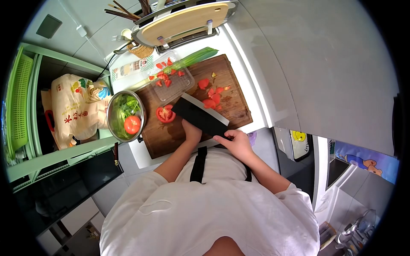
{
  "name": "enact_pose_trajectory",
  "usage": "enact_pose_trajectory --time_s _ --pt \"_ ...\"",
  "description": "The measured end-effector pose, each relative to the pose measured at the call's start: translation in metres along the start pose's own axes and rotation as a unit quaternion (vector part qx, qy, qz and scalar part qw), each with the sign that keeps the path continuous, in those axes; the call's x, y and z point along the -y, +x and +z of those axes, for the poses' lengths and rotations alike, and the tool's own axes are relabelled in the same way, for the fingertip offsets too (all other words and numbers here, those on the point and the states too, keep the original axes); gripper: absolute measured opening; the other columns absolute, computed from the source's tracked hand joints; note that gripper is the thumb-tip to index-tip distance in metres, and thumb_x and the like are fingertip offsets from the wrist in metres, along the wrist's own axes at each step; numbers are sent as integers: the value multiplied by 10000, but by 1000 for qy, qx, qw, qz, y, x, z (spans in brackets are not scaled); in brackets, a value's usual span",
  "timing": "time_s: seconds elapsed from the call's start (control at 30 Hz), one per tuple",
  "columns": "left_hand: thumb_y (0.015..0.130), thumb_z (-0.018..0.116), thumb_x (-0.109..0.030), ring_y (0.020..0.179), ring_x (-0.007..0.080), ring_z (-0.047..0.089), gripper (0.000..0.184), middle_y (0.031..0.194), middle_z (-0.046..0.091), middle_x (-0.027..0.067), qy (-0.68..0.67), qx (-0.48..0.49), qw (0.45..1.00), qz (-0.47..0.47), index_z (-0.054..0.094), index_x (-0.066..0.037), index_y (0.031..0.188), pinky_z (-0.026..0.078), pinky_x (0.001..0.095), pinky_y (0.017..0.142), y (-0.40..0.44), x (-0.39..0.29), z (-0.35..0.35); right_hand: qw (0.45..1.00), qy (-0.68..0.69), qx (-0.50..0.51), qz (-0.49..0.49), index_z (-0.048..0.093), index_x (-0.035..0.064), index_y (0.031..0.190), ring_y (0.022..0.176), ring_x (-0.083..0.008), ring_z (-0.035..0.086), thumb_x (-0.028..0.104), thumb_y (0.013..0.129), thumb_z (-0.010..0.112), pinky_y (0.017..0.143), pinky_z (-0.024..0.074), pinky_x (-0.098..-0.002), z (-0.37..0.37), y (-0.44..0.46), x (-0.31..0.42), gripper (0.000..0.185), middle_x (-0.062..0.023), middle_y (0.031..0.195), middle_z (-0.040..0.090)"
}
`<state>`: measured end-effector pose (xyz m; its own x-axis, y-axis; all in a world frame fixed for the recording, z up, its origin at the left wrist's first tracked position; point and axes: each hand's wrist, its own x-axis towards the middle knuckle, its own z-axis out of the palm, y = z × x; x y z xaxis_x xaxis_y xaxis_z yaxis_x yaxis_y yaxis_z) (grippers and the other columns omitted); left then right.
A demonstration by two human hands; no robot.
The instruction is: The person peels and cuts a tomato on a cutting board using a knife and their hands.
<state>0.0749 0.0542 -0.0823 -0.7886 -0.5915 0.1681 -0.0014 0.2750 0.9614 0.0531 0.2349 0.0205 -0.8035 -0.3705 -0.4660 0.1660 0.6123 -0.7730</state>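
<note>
A cleaver [200, 116] with a wide black blade and a pale edge is held tilted over the wooden cutting board [160, 143]. My right hand [236, 143] is closed at its near right end; the handle is mostly covered. My left hand [191, 131] is at the blade's lower left, its fingers hidden behind the blade, so I cannot tell their grip. Left of the blade lies a cut tomato half [165, 114], cut face up. Tomato pieces [209, 103] lie on the board beyond the blade. More tomato chunks [162, 76] are in a clear plastic tray [173, 90].
A metal bowl [143, 112] with greens [128, 105] and a whole tomato [132, 124] stands at the board's left. A green onion [200, 55] lies along the far side. Behind are a cutting board rack [183, 25] and utensils. Bags [70, 111] fill the green shelf at left.
</note>
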Motion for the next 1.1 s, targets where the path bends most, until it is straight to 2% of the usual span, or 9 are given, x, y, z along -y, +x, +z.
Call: enact_pose_trajectory --time_s 0.17,0.27,0.3,0.5,0.6,0.8,0.9,1.0,1.1 --pt "831 657 -59 872 261 679 180 925 700 134 -12 5 1000 -19 639 30 986 518 355 778 -2 4 1 999 -5 -13 -36 572 -17 663 543 -96 357 364 812 789 505 337 -313 1 6 5 463 -33 544 445" --pt "816 665 -64 862 281 685 193 913 705 157 14 30 997 -68 650 39 979 518 362 768 -2 -8 2 1000 -11 5 -15 637 -18 711 555 -286 561 476 772 767 550 435 -380 8 22 4 515 -150 611 573" --pt "810 668 -65 858 289 687 199 907 706 164 32 40 995 -87 654 42 977 518 365 765 -1 -12 2 1000 10 -4 -15 567 -20 661 531 -106 359 393 799 792 504 333 -322 6 21 13 490 -34 537 432" --pt "796 664 -61 862 324 690 207 906 703 186 42 20 997 -62 658 41 977 517 376 759 -1 -18 1 999 11 2 34 588 -18 663 514 -113 399 408 783 798 495 340 -327 3 16 1 490 -51 530 459" --pt "784 661 -47 872 335 689 198 912 699 192 23 29 995 -88 654 38 963 516 379 762 -2 -8 2 999 1 -17 -27 604 -15 663 507 -107 416 404 780 804 488 339 -316 7 27 3 479 -43 537 491" --pt "776 649 -26 890 335 688 191 923 692 196 37 12 994 -102 645 33 958 514 374 777 -1 -7 2 1000 -8 -22 -1 617 -16 668 497 -116 436 413 781 799 482 351 -323 2 24 3 479 -47 534 503" --pt "777 645 -26 880 327 687 232 927 690 193 46 24 995 -82 635 30 1002 513 369 780 -3 2 3 1000 9 -17 -6 613 -16 659 491 -126 449 427 779 795 486 360 -326 2 24 -2 494 -55 531 506" --pt "775 648 -31 873 318 686 238 926 691 181 33 33 994 -101 639 22 1007 513 368 780 -2 4 2 998 -25 -39 -52 621 -6 649 487 -105 453 424 775 801 481 355 -306 9 38 6 483 -40 532 524" --pt "771 653 -32 866 310 684 204 918 690 165 19 11 991 -134 654 14 969 513 368 778 -2 1 5 998 -22 -36 -51 628 -4 648 489 -109 461 423 774 802 480 356 -309 7 40 8 479 -49 532 530"
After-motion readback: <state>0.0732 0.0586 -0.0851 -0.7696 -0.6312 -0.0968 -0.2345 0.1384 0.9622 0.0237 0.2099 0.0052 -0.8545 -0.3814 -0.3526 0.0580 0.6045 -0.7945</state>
